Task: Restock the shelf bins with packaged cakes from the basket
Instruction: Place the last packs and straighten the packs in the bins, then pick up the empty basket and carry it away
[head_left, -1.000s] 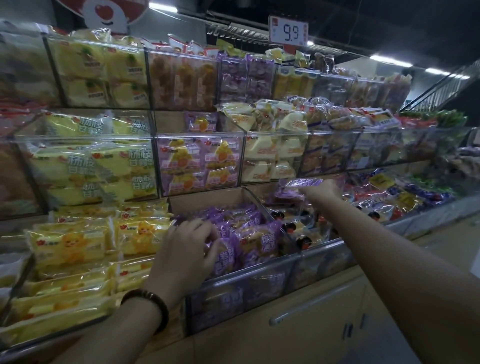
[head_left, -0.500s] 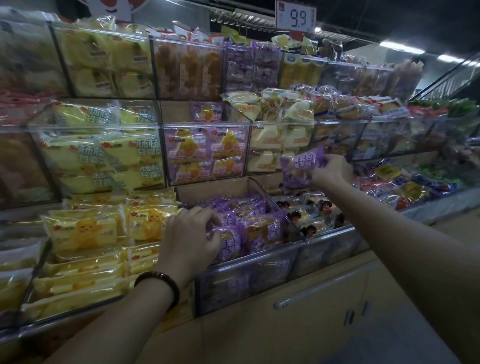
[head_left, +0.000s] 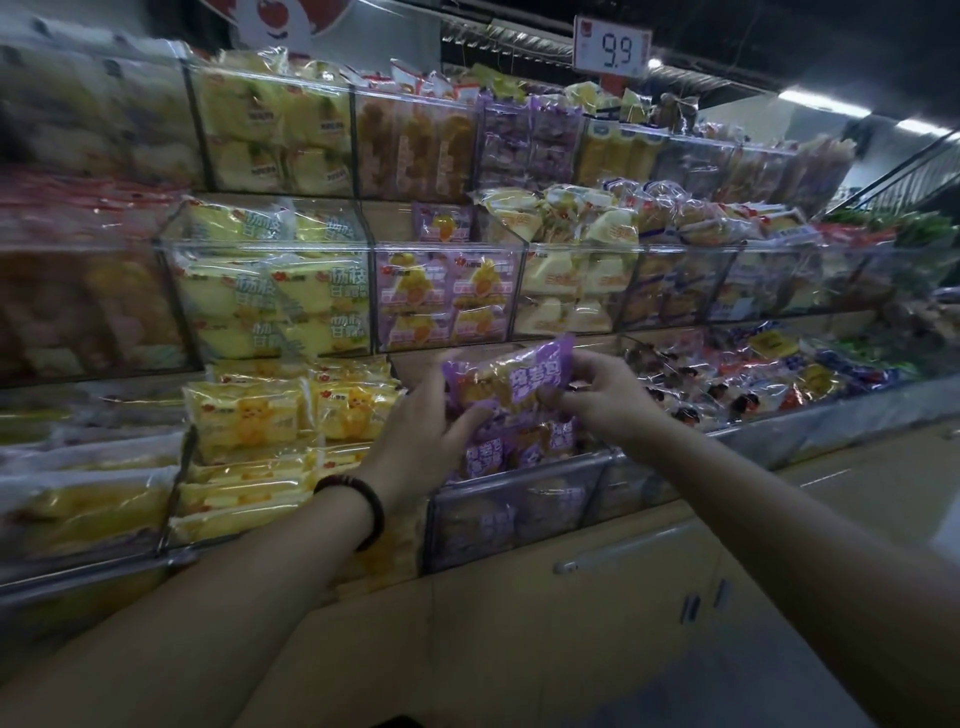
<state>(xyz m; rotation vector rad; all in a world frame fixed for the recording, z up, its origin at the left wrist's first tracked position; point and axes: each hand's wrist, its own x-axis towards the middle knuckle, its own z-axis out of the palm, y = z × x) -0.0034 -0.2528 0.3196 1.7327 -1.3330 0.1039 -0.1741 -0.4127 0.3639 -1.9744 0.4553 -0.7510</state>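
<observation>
Just above the clear plastic bin (head_left: 519, 512), which holds a pile of purple packets (head_left: 524, 447), a purple plastic-wrapped cake (head_left: 511, 382) hangs between both hands. Its long axis runs side to side, roughly along the bin's front wall, with the right end tipped a little higher than the left.

The left hand (head_left: 421, 441), with a dark bead bracelet (head_left: 358, 512) at the wrist, reaches in from the bin's left. Its grip is nearly closed round the cake's lower left end, with the fingers curled beneath the wrapper. The right hand (head_left: 610, 402) reaches in from the bin's right, and its grip pinches the upper right end between thumb and fingers.

Neither hand is clearly the nearer one, since each has one end. The pile lies directly below the cake, so the coming move looks like a short drop, keeping the cake lengthwise across the bin. Whether the cake's underside already touches the pile cannot be told. No basket is in view.
</observation>
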